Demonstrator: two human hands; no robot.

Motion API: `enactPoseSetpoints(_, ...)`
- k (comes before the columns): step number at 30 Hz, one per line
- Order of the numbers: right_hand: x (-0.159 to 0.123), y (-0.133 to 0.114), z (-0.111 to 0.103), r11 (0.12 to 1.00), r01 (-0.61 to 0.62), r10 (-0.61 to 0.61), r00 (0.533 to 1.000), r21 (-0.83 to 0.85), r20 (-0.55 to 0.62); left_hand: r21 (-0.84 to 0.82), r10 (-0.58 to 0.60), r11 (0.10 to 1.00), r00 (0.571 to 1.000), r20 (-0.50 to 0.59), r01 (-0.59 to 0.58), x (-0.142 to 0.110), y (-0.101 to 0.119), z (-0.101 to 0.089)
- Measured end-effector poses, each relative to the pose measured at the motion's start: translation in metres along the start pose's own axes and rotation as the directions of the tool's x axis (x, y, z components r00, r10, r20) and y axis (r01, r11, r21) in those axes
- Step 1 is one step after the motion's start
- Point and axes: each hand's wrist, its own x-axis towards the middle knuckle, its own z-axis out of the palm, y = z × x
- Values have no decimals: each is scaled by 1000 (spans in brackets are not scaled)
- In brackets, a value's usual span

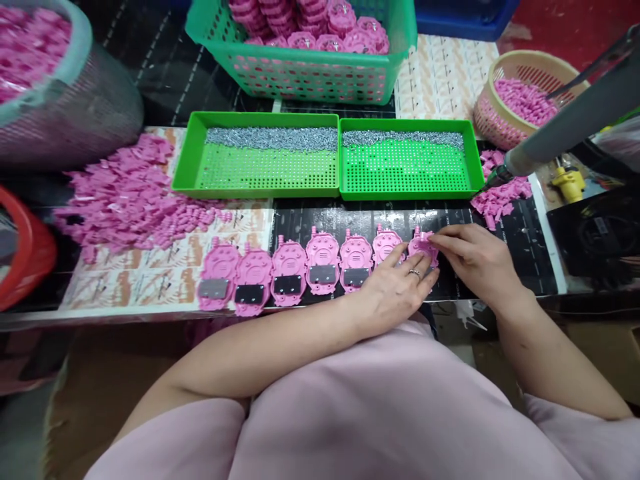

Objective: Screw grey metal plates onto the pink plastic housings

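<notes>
Along the table's front edge runs a row of pink plastic toy casings point(323, 250), shaped like walkie-talkies with a short antenna stub. Several have a dark or grey rectangular cover on the lower half. My left hand point(395, 287), a ring on one finger, lies with its fingers stretched out over the two rightmost casings, hiding their lower parts. At the top of the rightmost casing point(417, 243), my right hand point(473, 257) has its thumb and fingertips closed on a small pink plastic piece point(426, 236), which is partly hidden.
Two green trays point(340, 190) of small screws stand behind the row. Loose pink parts point(125, 200) are heaped at left, with more point(500, 193) at right. A green basket point(310, 80) holds stacked casings. A grey tool point(565, 113) slants in from the upper right beside a beige basket point(487, 110).
</notes>
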Motion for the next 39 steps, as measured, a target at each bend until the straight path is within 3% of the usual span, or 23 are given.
enactPoseSetpoints(5, 4, 2, 4, 997, 58, -53, 993, -42, 110, -4, -11, 1000, 1000, -10, 11, -1, 1, 1)
enactPoseSetpoints(12, -1, -1, 3, 999, 41, -38, 995, -29, 90, -27, -6, 1000, 1000, -19, 6, -1, 0, 2)
enactPoseSetpoints(15, 2, 2, 1, 996, 56, -47, 989, -62, 137, -31, -14, 999, 1000, -15, 14, -2, 0, 2)
enactPoseSetpoints(21, 18, -17, -15, 944, 133, -30, 946, -301, 324, -34, -15, 999, 1000, -10, 15, -1, 0, 1)
enactPoseSetpoints(24, 22, -26, -13, 923, 125, 4, 942, -364, 335, -38, -9, 999, 1000, 8, 9, 0, -2, -2)
enactPoseSetpoints(28, 14, -19, -5, 972, 44, -6, 986, -231, 165, -62, 9, 998, 999, 31, -7, 1, -5, -4)
enactPoseSetpoints(31, -2, -1, -10, 983, -136, 138, 990, -124, 9, -72, 9, 997, 999, 49, -6, 2, -5, -6)
enactPoseSetpoints(35, -25, 32, -17, 835, -454, 429, 891, -312, -148, -40, 19, 999, 997, 80, -16, 3, -5, -9)
enactPoseSetpoints(39, -35, 50, -10, 777, -574, 563, 817, -260, -122, -38, 16, 999, 996, 90, -12, 5, -5, -10)
